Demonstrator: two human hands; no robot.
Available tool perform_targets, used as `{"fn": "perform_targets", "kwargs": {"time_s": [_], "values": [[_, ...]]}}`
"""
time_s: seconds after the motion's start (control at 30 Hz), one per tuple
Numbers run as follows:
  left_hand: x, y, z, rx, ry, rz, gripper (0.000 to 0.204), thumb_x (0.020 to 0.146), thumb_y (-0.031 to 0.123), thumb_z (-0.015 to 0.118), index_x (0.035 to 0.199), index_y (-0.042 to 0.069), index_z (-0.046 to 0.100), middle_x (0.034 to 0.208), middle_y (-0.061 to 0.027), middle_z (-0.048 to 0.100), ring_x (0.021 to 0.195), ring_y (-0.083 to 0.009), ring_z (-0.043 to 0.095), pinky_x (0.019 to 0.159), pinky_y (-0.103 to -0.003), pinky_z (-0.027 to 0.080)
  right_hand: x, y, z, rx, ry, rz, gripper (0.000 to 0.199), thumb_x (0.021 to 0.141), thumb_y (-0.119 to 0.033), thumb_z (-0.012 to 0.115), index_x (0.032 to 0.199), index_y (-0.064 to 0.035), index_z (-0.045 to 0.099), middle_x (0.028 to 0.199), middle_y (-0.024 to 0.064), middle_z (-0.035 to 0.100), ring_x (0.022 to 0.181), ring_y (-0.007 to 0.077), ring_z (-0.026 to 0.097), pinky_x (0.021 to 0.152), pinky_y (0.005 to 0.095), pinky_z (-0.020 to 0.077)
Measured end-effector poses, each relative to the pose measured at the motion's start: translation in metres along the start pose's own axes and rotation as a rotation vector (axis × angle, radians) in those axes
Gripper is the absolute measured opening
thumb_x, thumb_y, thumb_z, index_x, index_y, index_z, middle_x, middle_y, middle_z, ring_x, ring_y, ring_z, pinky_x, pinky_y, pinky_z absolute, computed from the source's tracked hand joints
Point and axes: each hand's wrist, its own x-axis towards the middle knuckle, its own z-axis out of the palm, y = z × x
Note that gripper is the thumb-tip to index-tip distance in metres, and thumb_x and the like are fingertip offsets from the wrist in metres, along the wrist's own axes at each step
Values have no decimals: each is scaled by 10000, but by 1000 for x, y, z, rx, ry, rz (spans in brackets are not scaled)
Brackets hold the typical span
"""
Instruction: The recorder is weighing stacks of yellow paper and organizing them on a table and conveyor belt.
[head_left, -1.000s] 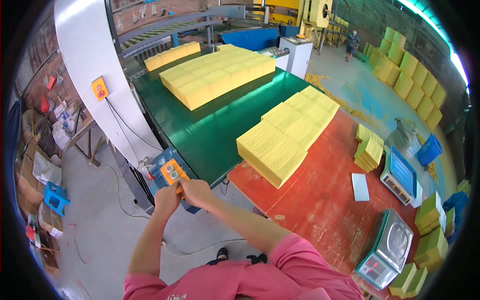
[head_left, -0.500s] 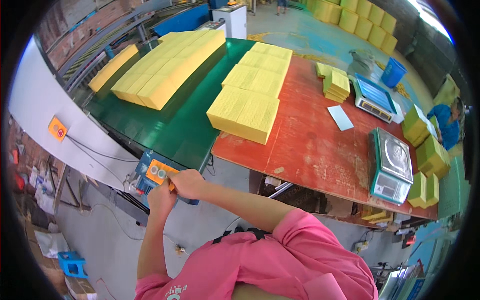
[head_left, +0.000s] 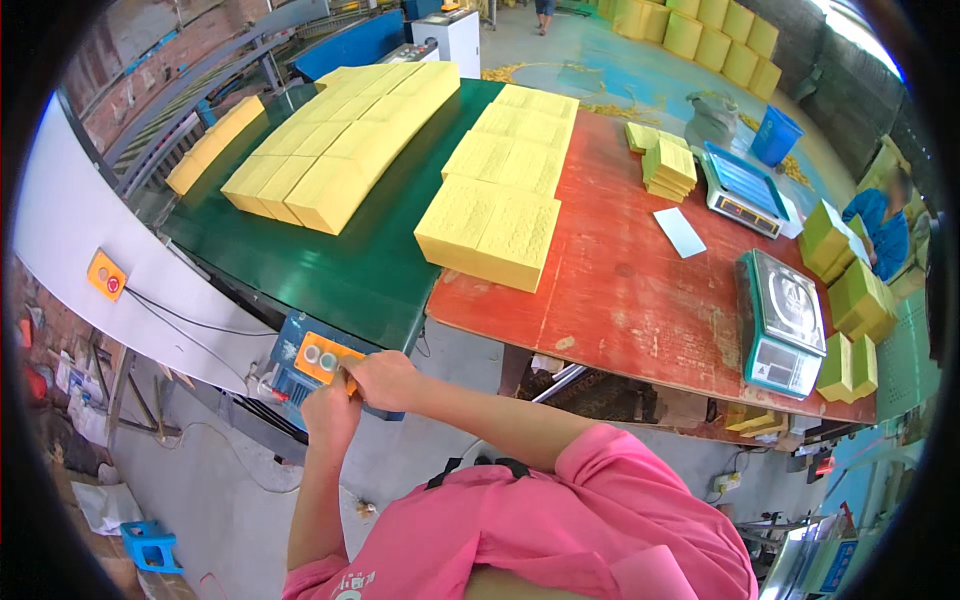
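Note:
Both my hands meet at an orange push-button box (head_left: pixel 318 352) with round buttons on its top, mounted on a blue metal part at the end of a green conveyor belt (head_left: pixel 375 255). My left hand (head_left: pixel 330 412) is closed at the box's near end. Touching it from the right, my right hand (head_left: pixel 384 379) is closed against the same end, with its fingertips partly hidden. On the belt stands a long group of yellow paper stacks (head_left: pixel 335 150). Another row of yellow stacks (head_left: pixel 490 222) runs along the seam between the belt and the red table.
The red table (head_left: pixel 620 290) carries a green-and-silver scale (head_left: pixel 785 310), a blue-topped scale (head_left: pixel 745 190), a white sheet (head_left: pixel 680 232) and small yellow stacks (head_left: pixel 667 168). A person in blue (head_left: pixel 885 235) sits beyond its right side. A second orange button box (head_left: pixel 106 274) is on the white panel.
The group of yellow stacks on the belt has shifted slightly toward me and to the right. My hands stay at the button box; the view has moved a little.

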Motion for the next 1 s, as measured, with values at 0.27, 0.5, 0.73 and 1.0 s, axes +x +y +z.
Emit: {"fn": "perform_targets", "kwargs": {"time_s": [0.27,0.5,0.73,1.0], "values": [[4,4,-2,-21,31,41,254,773,192,720,974,66,628,642,-152,645,607,-360,653,568,-472,498,-2,4,-3,52,-11,19,411,790,-179,667,1173,-77,560,826,164,703,768,367,691,637,472,529],[2,4,-1,-64,72,44,269,753,179,724,986,77,635,652,-146,650,611,-342,656,564,-455,503,-1,2,-6,53,-42,19,377,805,-157,601,1167,-54,571,836,201,700,769,384,692,660,492,542],[2,6,-5,-38,-22,-8,352,782,205,726,1078,47,619,696,-174,659,662,-363,663,596,-472,499,-1,4,-5,60,-16,17,371,812,-159,614,1167,-61,568,841,189,703,790,377,692,667,488,540],[1,9,-5,-39,3,6,338,771,198,725,1055,43,626,676,-167,655,639,-356,660,582,-464,501,-2,4,-6,65,-28,27,360,831,-162,604,1177,-75,565,854,189,704,803,380,690,671,488,538]]}}
